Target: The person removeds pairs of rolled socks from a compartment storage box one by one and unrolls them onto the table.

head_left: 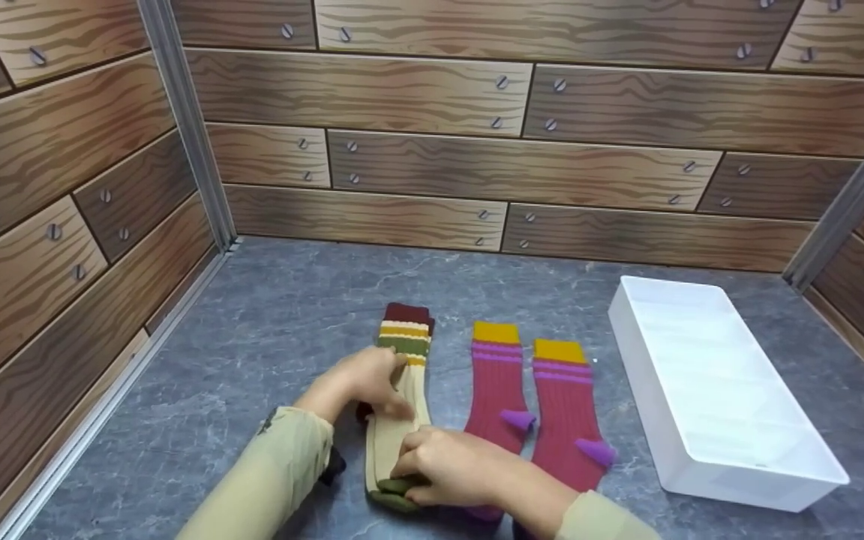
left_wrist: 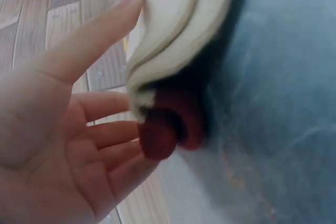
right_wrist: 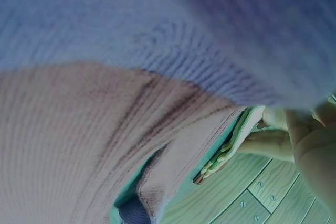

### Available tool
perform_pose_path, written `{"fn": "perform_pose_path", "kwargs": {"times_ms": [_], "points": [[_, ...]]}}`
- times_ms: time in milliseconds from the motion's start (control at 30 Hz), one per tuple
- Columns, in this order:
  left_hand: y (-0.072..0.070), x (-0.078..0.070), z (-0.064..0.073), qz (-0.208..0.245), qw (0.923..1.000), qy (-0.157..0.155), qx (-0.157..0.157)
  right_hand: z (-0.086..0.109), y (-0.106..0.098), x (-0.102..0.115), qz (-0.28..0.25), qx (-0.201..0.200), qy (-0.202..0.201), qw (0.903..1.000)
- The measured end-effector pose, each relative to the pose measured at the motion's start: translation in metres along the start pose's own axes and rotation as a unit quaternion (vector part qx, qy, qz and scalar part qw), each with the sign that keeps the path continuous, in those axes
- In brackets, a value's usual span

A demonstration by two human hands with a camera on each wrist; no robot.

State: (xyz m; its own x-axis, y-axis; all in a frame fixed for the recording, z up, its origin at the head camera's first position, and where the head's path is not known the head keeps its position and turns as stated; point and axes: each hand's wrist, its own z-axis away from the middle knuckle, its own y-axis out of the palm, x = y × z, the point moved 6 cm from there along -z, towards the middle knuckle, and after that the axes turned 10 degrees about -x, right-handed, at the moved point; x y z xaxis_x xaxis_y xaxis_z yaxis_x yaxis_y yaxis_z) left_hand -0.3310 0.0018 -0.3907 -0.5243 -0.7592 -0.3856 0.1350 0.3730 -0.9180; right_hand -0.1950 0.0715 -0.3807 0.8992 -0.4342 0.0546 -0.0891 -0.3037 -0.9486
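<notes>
A pair of cream socks (head_left: 388, 442) lies stacked in the middle, with maroon cuffs, green and yellow stripes and green toes (head_left: 393, 501). Across the leg of the stack rests my left hand (head_left: 372, 381). In the left wrist view its thumb lies along the cream fabric, and its loosely extended fingers touch the maroon heels (left_wrist: 158, 139). My right hand (head_left: 453, 463) pinches the toe end with bent fingers. Under its forearm, partly hidden, lie two raspberry socks (head_left: 498, 386) with mustard cuffs and purple heels. Close ribbed fabric (right_wrist: 79, 129) fills most of the right wrist view.
A white divided tray (head_left: 739, 390) stands at the right on the grey marbled surface (head_left: 289, 300). Wood-patterned walls (head_left: 432, 161) enclose the back and both sides, with grey metal posts (head_left: 192, 127) at the corners. A small black object (head_left: 333, 466) shows beside the left sleeve.
</notes>
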Motion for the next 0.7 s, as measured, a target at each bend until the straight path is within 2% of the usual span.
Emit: {"fn": "perform_pose_path", "kwargs": {"times_ms": [67,167,233,300,367,533,700], "points": [[-0.007,0.006,-0.005,0.021,0.9983,-0.024,-0.049,0.0,0.0,0.001,0.004,-0.003,0.004,1.0],[-0.014,0.018,-0.013,0.046,0.9887,-0.091,-0.11,0.0,0.0,0.002,0.014,-0.007,0.011,0.9998],[-0.013,0.026,-0.016,0.055,0.982,-0.141,-0.113,0.0,0.0,0.003,0.022,-0.011,0.014,0.9996],[-0.01,0.031,-0.018,0.062,0.9786,-0.167,-0.103,0.0,0.0,0.005,0.029,-0.015,0.015,0.9993],[-0.007,0.033,-0.019,0.076,0.9767,-0.176,-0.097,0.0,-0.001,0.006,0.036,-0.02,0.016,0.999],[-0.007,0.037,-0.02,0.115,0.9721,-0.171,-0.112,0.0,-0.003,0.008,0.047,-0.025,0.026,0.9983],[-0.015,0.036,-0.02,0.197,0.9562,-0.169,-0.136,-0.001,-0.01,0.008,0.067,-0.04,0.041,0.9961]]}}
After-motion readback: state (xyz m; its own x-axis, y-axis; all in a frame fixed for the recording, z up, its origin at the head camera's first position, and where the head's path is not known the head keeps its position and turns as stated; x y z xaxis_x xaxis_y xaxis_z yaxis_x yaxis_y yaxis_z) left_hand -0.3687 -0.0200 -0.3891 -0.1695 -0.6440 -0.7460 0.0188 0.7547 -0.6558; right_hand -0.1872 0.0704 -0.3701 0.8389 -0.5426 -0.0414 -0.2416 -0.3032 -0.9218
